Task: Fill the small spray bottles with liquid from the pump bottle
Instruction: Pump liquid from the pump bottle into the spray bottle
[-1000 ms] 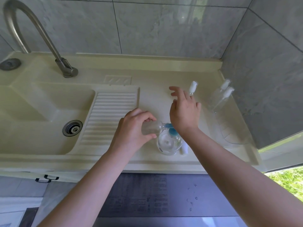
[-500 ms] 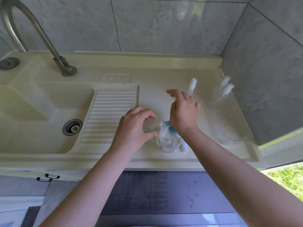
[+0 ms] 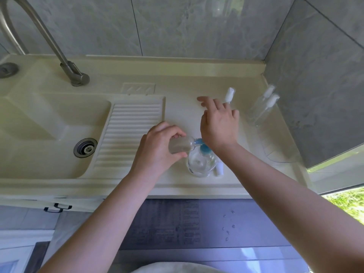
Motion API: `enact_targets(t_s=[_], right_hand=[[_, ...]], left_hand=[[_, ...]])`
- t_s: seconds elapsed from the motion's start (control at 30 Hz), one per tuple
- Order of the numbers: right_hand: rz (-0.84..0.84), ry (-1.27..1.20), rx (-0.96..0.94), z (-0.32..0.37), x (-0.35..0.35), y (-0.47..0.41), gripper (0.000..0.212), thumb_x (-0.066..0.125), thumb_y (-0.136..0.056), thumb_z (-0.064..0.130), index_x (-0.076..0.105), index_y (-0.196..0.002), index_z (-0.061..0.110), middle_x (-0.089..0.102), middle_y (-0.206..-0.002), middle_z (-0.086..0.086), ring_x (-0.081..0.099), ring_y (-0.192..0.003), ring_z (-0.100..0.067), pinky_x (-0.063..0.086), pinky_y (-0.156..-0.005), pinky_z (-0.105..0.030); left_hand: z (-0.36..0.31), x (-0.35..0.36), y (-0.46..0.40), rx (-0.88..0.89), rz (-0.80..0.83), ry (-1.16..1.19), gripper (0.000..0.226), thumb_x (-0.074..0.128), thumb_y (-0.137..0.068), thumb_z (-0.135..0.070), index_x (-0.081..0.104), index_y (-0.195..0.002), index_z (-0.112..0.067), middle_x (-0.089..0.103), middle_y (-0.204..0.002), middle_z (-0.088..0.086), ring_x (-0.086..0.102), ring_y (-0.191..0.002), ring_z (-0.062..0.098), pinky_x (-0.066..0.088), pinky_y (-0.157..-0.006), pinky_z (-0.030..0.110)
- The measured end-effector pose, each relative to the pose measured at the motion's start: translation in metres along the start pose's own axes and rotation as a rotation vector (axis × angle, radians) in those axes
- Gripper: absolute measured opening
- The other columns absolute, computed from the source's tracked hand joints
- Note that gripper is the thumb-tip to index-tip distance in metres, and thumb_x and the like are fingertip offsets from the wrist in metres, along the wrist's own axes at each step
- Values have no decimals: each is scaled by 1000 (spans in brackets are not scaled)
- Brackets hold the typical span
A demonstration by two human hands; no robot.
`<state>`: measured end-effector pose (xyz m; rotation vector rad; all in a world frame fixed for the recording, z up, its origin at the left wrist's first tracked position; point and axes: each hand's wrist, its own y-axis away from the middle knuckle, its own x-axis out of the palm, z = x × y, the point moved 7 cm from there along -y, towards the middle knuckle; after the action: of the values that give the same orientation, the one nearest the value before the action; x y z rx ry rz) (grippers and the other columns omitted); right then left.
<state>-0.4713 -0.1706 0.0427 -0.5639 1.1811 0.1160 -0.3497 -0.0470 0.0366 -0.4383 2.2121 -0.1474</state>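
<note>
Left hand (image 3: pixel 157 148) grips a small clear spray bottle (image 3: pixel 182 145), fingers and thumb curled round its body. This bottle lies tilted nearly on its side, its cap removed, with its open neck pointing right and meeting the blue nozzle (image 3: pixel 199 141) of the pump bottle (image 3: pixel 201 162).

Right hand (image 3: pixel 218 125) sits above the blue pump head, heel of the palm over it and fingers straight and spread, pointing away from the person. Whether the palm actually presses the pump head cannot be told, since the hand hides the contact.

The pump bottle stands upright on the cream countertop (image 3: pixel 183 91), near its front edge and to the right of the ribbed washboard (image 3: pixel 130 131). It is clear and holds clear liquid. A small white cap (image 3: pixel 219 168) lies on the counter just beside the bottle's right side.

One capped spray bottle (image 3: pixel 229 94) stands behind the right hand, its white top showing past the fingertips. Two more capped spray bottles (image 3: pixel 263 107) stand close together near the right wall, just behind a clear plastic tray (image 3: pixel 279 154).

The sink basin (image 3: pixel 49 134) with its drain (image 3: pixel 85 147) lies to the left, and a metal faucet (image 3: pixel 59 52) rises behind it.
</note>
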Motion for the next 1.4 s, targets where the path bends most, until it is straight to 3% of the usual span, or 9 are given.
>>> enact_targets(t_s=[0.1,0.23,0.43,0.57,0.93,1.4], right_hand=[[-2,15,-4,3,0,3,58,42,-88,7,48,-140,32,63,-123,10,53,-108,-26,26,-79,-36],[-23,-4,12,-1,3,9,58,33,-85,12,51,-136,33,65,-119,12,54,-106,-24,22,-76,-34],[-18,-62,44,-7,-3,2,51,43,-92,8,50,-136,31,64,-122,9,53,-108,-27,30,-82,-39],[71,-98,13,-8,14,6,48,41,-92,12,54,-134,31,62,-127,7,54,-109,-28,31,-84,-39],[-20,-16,-12,-3,4,8,51,40,-92,12,50,-139,31,63,-125,6,54,-106,-27,31,-81,-39],[47,-70,50,-4,3,-3,53,43,-95,12,42,-143,34,59,-130,8,52,-114,-25,32,-87,-39]], left_hand=[[-1,2,0,7,-6,-2,46,93,-56,-26,69,-96,-31,55,-92,-14,59,-87,10,54,-80,39],[2,4,2,-1,-9,-2,47,93,-56,-27,68,-95,-33,55,-92,-14,59,-87,12,54,-79,39],[2,0,3,1,-28,-3,48,93,-56,-28,69,-97,-31,57,-94,-13,58,-87,11,53,-79,39],[3,2,4,-7,-22,-7,48,93,-55,-28,69,-97,-32,57,-94,-13,59,-88,12,53,-79,40],[2,4,7,-17,-42,-5,47,93,-56,-27,69,-97,-31,54,-92,-15,58,-86,11,53,-78,39],[1,2,8,-30,-68,19,47,93,-55,-25,70,-96,-29,57,-92,-13,58,-85,11,53,-77,38]])
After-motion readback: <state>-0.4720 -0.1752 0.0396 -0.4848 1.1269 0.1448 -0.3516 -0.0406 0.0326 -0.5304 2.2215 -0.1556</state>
